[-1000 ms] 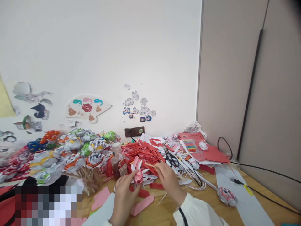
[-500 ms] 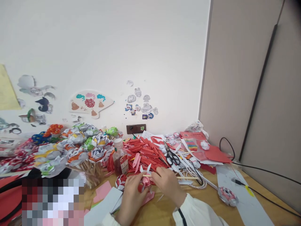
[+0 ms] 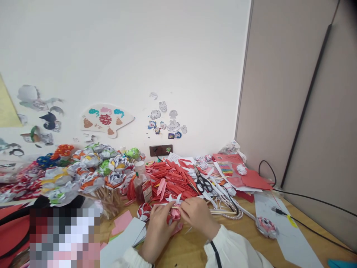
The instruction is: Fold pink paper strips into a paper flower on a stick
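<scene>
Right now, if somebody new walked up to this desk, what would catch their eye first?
Probably the big heap of folded red paper strips in the middle, with black-handled scissors at its right edge. Next, the crowd of white paper flowers with green, yellow and orange touches, to its left. Then the two hands in front of the heap, close around a small pink folded paper piece.

Table — smooth wood; flowers — creased paper; bottle — glossy, see-through.
</scene>
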`<state>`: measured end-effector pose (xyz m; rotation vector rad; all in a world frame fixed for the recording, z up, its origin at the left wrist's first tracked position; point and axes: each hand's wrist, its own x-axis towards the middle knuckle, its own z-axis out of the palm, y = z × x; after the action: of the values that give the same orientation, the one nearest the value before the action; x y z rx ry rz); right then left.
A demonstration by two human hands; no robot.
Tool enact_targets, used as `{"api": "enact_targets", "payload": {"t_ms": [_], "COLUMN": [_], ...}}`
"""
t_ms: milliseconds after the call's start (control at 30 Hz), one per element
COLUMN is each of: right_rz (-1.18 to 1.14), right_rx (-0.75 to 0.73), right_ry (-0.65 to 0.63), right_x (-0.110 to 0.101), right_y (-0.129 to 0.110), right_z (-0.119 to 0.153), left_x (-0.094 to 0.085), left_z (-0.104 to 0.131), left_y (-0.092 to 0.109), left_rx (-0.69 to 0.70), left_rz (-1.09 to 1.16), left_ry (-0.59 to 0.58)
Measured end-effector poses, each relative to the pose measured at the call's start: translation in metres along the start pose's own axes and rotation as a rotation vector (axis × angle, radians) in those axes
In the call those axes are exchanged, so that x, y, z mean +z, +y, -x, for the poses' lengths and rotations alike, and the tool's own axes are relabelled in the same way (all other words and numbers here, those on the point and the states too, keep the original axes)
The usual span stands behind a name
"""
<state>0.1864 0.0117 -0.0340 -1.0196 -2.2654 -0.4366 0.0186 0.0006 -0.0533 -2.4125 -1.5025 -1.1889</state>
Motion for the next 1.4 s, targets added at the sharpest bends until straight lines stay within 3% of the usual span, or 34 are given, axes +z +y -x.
{"api": "enact_targets", "payload": {"t_ms": [200, 467, 867, 967, 1133, 1400], "right_rz": [0.072, 0.098, 0.086, 0.055, -0.01, -0.134], "right_rx": [0.024, -0.148, -0.112, -0.098, 0.052, 0.079], "right_ry": [-0.016, -0.021, -0.014, 0.024, 0.111, 0.177], "right_x": [0.003, 0.012, 0.012, 0.009, 0.007, 0.009], "right_y": [0.0, 0.002, 0.0, 0.0, -0.002, -0.004], "right_z": [0.003, 0.008, 0.008, 0.006, 0.004, 0.006], "left_x": [-0.001, -0.004, -0.002, -0.002, 0.0, 0.001], "left_z": [0.001, 0.0, 0.001, 0.0, 0.0, 0.0], "left_y": [0.004, 0.007, 0.004, 0.003, 0.001, -0.001], "left_rx": [0.01, 0.013, 0.051, 0.051, 0.078, 0.107], "left_rz": [0.004, -0.05, -0.054, -0.06, -0.081, -0.106], "left_ry": [-0.005, -0.037, -0.006, 0.004, 0.036, 0.066]}}
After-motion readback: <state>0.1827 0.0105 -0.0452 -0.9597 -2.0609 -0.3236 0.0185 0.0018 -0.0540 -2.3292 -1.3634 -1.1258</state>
